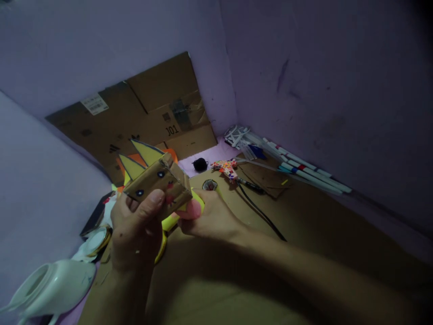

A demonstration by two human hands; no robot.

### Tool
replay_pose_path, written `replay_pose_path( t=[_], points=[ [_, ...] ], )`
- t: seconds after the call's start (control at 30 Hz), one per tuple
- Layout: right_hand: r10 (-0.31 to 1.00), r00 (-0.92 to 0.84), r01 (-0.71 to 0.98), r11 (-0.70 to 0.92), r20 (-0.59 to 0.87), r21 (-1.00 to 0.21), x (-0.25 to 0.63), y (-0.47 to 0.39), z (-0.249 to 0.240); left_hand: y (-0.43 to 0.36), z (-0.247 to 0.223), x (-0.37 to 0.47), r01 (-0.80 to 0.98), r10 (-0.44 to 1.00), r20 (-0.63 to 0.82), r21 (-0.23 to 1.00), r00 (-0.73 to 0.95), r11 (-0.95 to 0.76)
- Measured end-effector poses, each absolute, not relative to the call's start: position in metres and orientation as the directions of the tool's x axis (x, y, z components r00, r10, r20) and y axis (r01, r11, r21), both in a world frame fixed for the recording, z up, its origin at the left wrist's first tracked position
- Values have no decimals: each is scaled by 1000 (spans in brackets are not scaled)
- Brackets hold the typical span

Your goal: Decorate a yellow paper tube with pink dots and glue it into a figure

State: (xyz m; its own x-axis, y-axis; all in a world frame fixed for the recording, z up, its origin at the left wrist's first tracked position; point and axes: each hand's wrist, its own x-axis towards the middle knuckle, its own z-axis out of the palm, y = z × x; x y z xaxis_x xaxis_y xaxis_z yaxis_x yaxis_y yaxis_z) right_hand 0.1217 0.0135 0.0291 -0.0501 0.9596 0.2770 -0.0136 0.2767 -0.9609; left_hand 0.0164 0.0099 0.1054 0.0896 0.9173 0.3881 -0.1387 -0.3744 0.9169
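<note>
A small cardboard box [152, 180] with drawn eyes, red marks and yellow blue-edged triangles on top is tilted at the left of centre. My left hand [138, 221] grips its lower side, thumb across the front. My right hand [209, 214] is closed at the box's right end, around a yellow and pink piece [192, 209] that touches or lies behind the box. Part of that piece is hidden by the fingers. A yellow ring-like item [162, 248] shows just below, beside my left wrist.
Cardboard [203, 289] covers the work surface. A large cardboard sheet [152, 104] leans on the wall behind. A patterned glue gun [226, 169] with a black cord, a marker [250, 185] and striped sticks [304, 169] lie right; a white pitcher-like container [57, 289] is lower left.
</note>
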Motion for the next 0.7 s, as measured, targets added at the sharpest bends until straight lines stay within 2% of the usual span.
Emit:
replay_pose_path(
  t=[0.23,0.5,0.7],
  points=[
    [960,-29,-15,278,278,-961,120,14,31,6,105,18,-210,932,360,916,49,-342],
    [954,-18,-139,294,299,-946,119,12,35,11,101,8,-136,948,314,942,42,-306],
    [968,-21,-109,245,249,-963,120,10,39,15,99,3,-110,950,303,949,71,-295]
  ],
)
